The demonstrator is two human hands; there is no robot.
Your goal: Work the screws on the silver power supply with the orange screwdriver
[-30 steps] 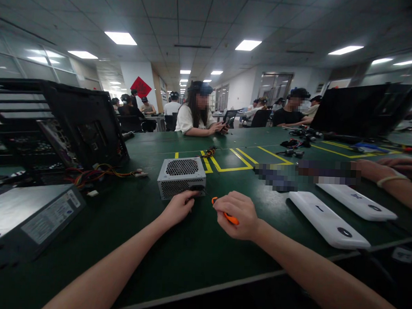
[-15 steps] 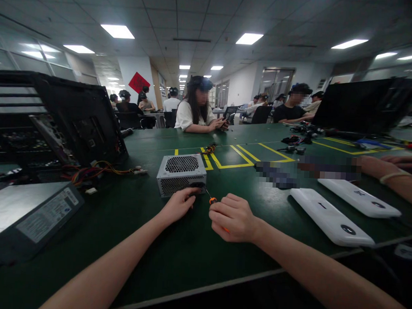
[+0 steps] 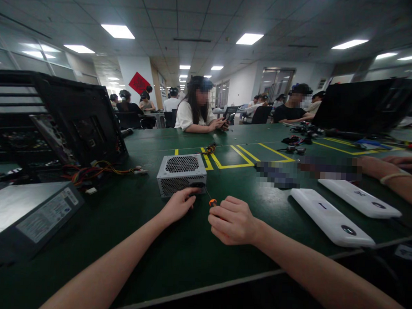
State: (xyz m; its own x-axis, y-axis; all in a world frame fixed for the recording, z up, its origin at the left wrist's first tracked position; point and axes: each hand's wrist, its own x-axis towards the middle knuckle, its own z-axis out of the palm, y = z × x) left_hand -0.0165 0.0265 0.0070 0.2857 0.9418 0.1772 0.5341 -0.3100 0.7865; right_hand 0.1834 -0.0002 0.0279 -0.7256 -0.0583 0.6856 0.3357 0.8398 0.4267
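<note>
A grey computer power supply (image 3: 181,177) with hexagonal vent holes sits on the table in front of me. My left hand (image 3: 179,205) rests against its near face, index finger at the dark socket and thumb held below; the fingertips are partly hidden. Wrapped around the handle of an orange and black screwdriver (image 3: 212,202) is my right hand (image 3: 233,221). The thin shaft slants up and left, its tip at the right edge of the power supply beside the socket. Most of the handle is covered by my fingers.
At left stand an open black computer case (image 3: 81,121) with cables and another labelled power supply (image 3: 36,215). Two white power banks (image 3: 329,217) lie at right, near a co-worker's hands (image 3: 379,167). Yellow tape (image 3: 236,165) marks the green table (image 3: 173,271). A person sits opposite.
My right hand has turned slightly around the screwdriver; the orange handle end that showed below the fingers is now hidden. My left hand and the power supply stay in place.
</note>
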